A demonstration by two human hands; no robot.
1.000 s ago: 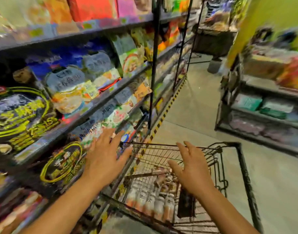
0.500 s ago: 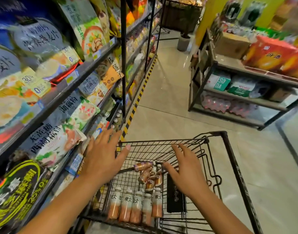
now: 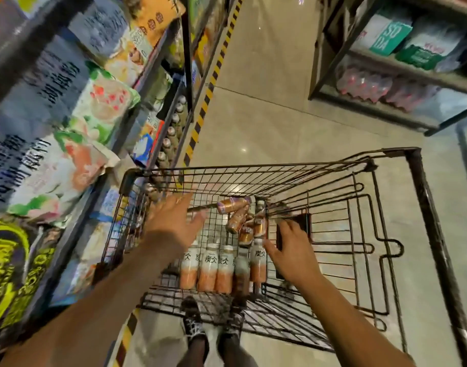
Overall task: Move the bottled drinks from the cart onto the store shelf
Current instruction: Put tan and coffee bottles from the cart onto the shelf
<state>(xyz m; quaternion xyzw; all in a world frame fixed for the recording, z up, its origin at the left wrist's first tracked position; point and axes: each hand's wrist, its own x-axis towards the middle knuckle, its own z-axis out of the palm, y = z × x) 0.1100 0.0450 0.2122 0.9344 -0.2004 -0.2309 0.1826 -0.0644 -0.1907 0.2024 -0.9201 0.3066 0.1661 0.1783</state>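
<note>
A black wire cart (image 3: 417, 186) stands in the aisle beside the store shelf (image 3: 158, 56) on my left. Several orange-and-white bottled drinks (image 3: 207, 268) stand in a row on the cart floor near me. A few brown bottles (image 3: 236, 219) lie tumbled just beyond them. My left hand (image 3: 174, 221) hovers over the cart's left side, fingers spread, holding nothing. My right hand (image 3: 293, 250) is inside the cart, fingers apart, at the rightmost standing bottle and next to a dark flat object (image 3: 304, 223). A row of small bottles (image 3: 171, 133) sits on a low shelf level.
Bagged snacks (image 3: 94, 107) fill the left shelf levels. Yellow-black hazard tape (image 3: 208, 86) runs along the shelf base. Across the tiled aisle, a second rack (image 3: 396, 72) holds boxes and shrink-wrapped bottle packs. My shoes (image 3: 195, 324) show below the cart's near edge.
The view has tipped down from the shelves into the cart. Both hands have dropped from above the rim into the basket, the right one reaching the standing bottles.
</note>
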